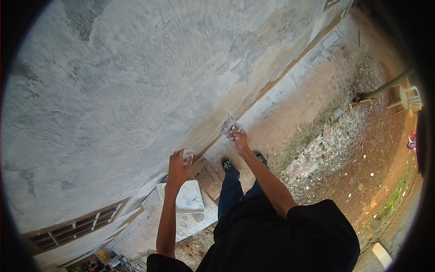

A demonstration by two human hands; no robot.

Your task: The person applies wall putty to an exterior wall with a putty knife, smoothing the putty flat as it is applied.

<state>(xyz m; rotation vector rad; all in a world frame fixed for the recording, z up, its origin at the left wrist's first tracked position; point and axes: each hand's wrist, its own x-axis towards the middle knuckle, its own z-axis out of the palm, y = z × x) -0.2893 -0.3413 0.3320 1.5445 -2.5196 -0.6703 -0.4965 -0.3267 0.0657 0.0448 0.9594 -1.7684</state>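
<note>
A flat, squarish, white-smeared reddish plate (pixel 228 126) is before the grey-white plastered wall (pixel 127 90), held in the fingers of the right hand (pixel 240 139). Also before the wall, the left hand (pixel 180 167) has curled, whitened fingers; whether they hold anything, I cannot tell. A white rectangular block (pixel 188 198) lies beside the wall; a pale chair (pixel 410 98) stands well apart.

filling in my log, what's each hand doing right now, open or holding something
Left hand: partly curled; whether it holds something cannot be told.
Right hand: closed, holding a smeared flat tool.
</note>
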